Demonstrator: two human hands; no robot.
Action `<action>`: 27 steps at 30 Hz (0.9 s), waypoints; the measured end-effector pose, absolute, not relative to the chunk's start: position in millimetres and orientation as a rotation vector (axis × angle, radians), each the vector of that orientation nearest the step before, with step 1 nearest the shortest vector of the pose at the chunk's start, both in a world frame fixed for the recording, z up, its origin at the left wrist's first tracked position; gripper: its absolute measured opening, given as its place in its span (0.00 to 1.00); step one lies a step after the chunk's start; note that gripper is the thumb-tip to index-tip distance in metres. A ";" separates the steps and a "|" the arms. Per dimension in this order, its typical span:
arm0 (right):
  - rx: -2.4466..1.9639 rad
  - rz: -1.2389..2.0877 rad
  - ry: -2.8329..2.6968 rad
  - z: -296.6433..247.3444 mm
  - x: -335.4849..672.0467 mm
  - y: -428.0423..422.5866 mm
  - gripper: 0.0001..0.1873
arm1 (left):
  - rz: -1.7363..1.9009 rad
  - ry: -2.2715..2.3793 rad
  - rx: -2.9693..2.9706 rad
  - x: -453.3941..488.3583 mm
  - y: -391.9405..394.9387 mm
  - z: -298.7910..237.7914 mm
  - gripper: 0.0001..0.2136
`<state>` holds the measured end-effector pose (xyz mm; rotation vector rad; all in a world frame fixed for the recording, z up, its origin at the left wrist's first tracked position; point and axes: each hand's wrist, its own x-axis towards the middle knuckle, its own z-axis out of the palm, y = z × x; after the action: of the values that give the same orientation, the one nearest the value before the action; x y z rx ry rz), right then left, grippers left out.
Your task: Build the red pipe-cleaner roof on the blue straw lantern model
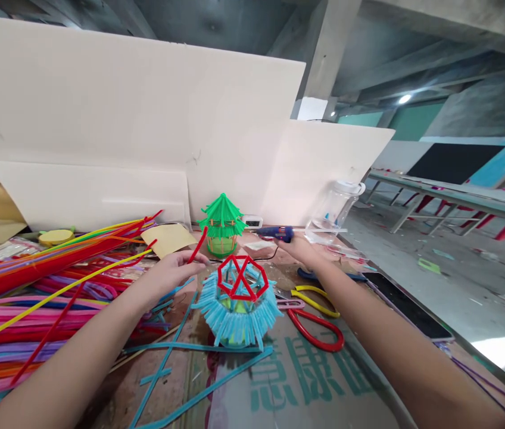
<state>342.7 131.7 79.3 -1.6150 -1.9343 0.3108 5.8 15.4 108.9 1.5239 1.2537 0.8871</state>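
My left hand (pixel 177 273) is closed on a short red pipe cleaner (pixel 198 244), which stands up from the fingers. My right hand (pixel 296 245) grips a dark blue glue gun (pixel 276 232), its nozzle pointing left. Between my hands sits a small model with a fringed light-blue pipe-cleaner roof (pixel 237 322). On top of it lies a red pipe-cleaner frame (pixel 243 277) with crossing bars. Behind it stands a green tiered model (pixel 223 223) with a pointed roof, close to both hands.
Bundles of coloured pipe cleaners (pixel 15 325) cover the left side. Red-handled scissors (pixel 317 336) and yellow-handled scissors (pixel 317 301) lie right of the model. A phone (pixel 407 307) rests at the table's right edge. A clear plastic jug (pixel 333 211) and white boards (pixel 136 119) stand behind.
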 end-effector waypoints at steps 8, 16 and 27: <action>-1.398 0.465 -1.843 131.1 345.2 85.4 0.21 | 0.688 1.111 1.531 6.6 13.5 98.7 0.22; -1.076 0.722 -1.960 167.5 319.3 12.5 0.21 | 0.625 1.080 1.299 10.5 13.7 85.3 0.25; -1.015 0.544 -2.207 156.2 320.1 -8.6 0.21 | 0.790 0.997 1.169 23.2 1.9 106.0 0.18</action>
<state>320.1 -8.6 156.2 -1.0151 -2.2067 0.5443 23.2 1.9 106.0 1.1687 0.9967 0.7897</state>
